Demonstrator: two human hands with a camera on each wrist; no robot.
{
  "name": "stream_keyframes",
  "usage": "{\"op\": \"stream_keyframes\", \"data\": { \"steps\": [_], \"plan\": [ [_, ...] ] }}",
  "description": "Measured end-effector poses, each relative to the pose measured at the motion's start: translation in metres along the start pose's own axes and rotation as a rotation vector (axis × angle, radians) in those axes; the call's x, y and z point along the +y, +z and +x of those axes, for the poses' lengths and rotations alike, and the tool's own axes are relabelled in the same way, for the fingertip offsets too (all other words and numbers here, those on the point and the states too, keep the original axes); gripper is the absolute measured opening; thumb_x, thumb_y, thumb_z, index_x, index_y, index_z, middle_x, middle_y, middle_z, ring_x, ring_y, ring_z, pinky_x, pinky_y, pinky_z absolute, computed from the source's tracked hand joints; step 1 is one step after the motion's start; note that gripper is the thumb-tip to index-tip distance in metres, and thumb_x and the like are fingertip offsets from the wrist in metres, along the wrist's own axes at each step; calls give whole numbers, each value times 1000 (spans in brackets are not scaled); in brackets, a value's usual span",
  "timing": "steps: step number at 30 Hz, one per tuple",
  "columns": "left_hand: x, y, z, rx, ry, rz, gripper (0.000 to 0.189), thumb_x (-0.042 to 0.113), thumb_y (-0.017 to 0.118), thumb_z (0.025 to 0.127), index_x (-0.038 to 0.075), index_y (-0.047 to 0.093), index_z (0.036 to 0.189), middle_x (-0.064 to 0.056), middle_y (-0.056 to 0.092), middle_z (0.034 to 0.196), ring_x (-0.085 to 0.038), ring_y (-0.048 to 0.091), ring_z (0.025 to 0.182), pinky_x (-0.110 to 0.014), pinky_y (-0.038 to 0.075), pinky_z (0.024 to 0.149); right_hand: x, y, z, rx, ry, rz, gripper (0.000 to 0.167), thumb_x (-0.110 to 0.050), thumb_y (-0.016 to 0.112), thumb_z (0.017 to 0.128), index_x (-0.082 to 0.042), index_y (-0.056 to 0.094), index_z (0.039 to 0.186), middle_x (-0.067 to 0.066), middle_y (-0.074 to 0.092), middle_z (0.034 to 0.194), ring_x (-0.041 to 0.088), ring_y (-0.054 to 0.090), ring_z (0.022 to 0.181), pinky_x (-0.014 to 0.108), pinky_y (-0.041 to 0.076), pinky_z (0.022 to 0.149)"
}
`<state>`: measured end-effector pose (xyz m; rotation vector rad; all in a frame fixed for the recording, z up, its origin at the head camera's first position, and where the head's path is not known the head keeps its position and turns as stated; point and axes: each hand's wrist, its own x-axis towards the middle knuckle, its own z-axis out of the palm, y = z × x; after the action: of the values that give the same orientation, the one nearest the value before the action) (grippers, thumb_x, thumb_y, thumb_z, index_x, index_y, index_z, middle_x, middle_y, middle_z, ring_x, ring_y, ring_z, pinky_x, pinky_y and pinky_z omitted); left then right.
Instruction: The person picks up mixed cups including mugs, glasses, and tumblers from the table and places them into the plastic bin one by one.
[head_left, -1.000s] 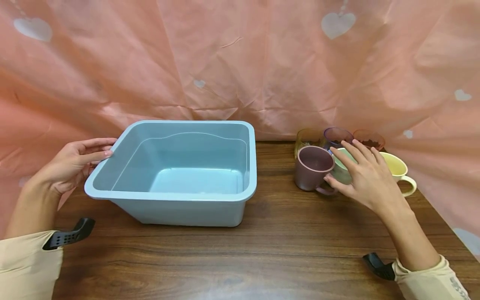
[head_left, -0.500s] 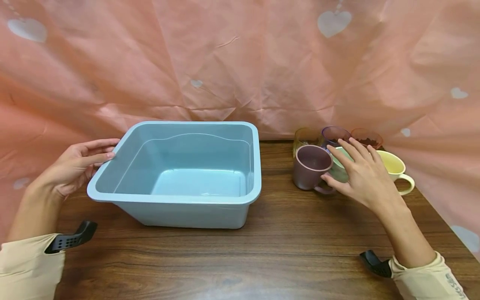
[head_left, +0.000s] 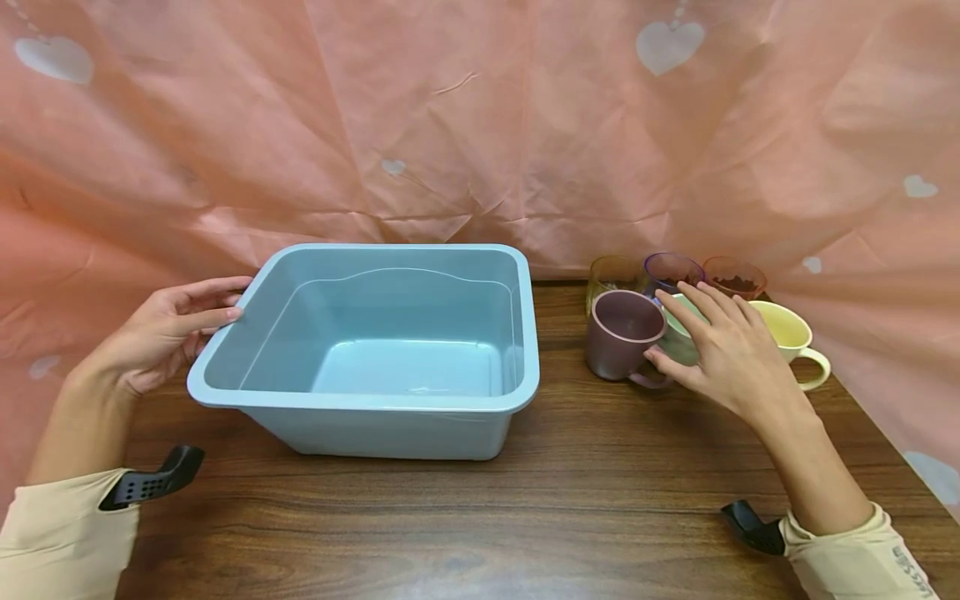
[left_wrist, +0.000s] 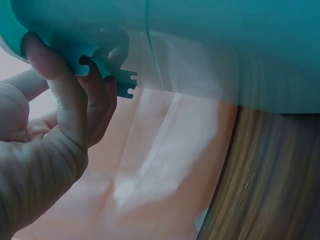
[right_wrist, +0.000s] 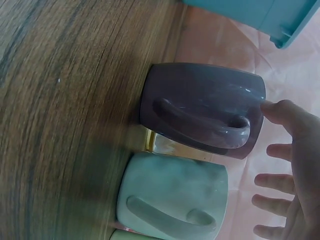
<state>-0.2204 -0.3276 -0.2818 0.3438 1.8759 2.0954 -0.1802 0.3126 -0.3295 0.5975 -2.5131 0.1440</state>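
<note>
My left hand grips the left rim of a light blue plastic basin, its fingers bent under the edge in the left wrist view. My right hand hovers with spread fingers over a row of mugs. Its thumb is at the rim of a plum-coloured mug, and I cannot tell if it touches. A pale green mug stands beside that one, partly hidden by the hand in the head view. On the far right is a yellow mug, its handle turned to the right.
Behind the mugs stand three tinted clear cups: a yellowish one, a purple-blue one and an orange-red one. A pink curtain hangs along the back of the wooden table.
My left hand and the basin have shifted a little to the right. The right hand stays over the mugs, which have not moved.
</note>
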Motion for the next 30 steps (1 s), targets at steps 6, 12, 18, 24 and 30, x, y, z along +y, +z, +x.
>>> {"op": "stream_keyframes", "data": {
  "steps": [6,12,18,24,30],
  "plan": [
    [-1,4,0,6,-9,14,44,-9,50,105,17,68,135,-4,71,116,-21,76,89,-38,65,68,-1,0,1,-14,10,-11,74,-52,71,86,-10,57,146,26,52,147,48,46,137,67,37,110],
    [-1,9,2,5,-10,18,43,-9,51,104,16,68,135,-4,72,117,-20,76,91,-38,65,70,-2,0,0,-15,16,-17,73,-52,71,86,-9,58,144,26,52,147,49,45,137,68,37,109],
    [-1,14,4,-26,11,5,43,-10,51,104,14,67,136,-6,73,116,-19,76,91,-36,65,72,-2,-2,-1,-23,25,-13,75,-55,71,86,-9,58,145,26,52,148,48,45,138,66,36,110],
    [-3,19,5,-45,29,-8,42,-10,51,104,13,66,136,-6,73,114,-18,75,91,-33,64,72,-1,-1,-1,-20,18,-8,74,-53,71,86,-9,59,144,26,53,146,48,46,135,66,37,109],
    [-3,24,6,-16,16,19,42,-8,53,104,16,66,136,-5,72,113,-17,75,89,-32,64,71,0,1,-3,-31,17,-8,73,-50,73,85,-9,58,144,27,54,145,50,48,133,67,36,110]
  ]
}}
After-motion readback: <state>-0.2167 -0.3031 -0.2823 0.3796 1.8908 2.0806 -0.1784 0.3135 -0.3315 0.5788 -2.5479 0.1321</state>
